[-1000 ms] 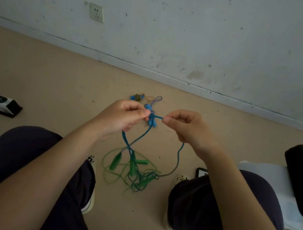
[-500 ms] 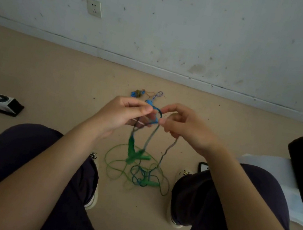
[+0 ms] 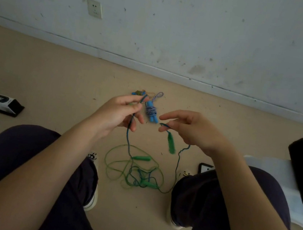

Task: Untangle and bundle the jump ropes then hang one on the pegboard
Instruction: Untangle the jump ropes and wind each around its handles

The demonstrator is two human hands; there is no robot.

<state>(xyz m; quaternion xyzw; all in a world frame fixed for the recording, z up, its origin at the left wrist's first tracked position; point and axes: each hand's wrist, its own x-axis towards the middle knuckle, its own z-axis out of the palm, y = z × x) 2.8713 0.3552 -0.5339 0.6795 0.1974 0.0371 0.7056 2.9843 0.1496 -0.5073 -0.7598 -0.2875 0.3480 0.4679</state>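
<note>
Your left hand (image 3: 118,113) had its fingers curled round a dark blue-green rope (image 3: 129,131), pinching it up near the fingertips; from there the strand dropped straight down to the tangle (image 3: 134,170) on the floor (image 3: 51,81) between your knees. Your right hand (image 3: 190,130) sat level with the left and apart from it, forefinger stretched toward the left hand, the lower fingers pinching the same dark cord. A green handle (image 3: 171,143) dangled just below those fingers, blurred and clear of the floor. From under that hand a second run of rope (image 3: 179,160) fell to the right edge of the tangle.

The tangle itself was loops of light green cord mixed with the darker strand, with one green handle (image 3: 141,157) lying on its upper edge and another (image 3: 149,184) lower in the heap.

In the gap between your hands, farther off on the floor, lay a blue-handled rope (image 3: 152,111) already wound into a bundle with striped cord. A smaller cluster of cord (image 3: 139,93) sat just beyond your left fingertips; what it was could not be made out.
</note>
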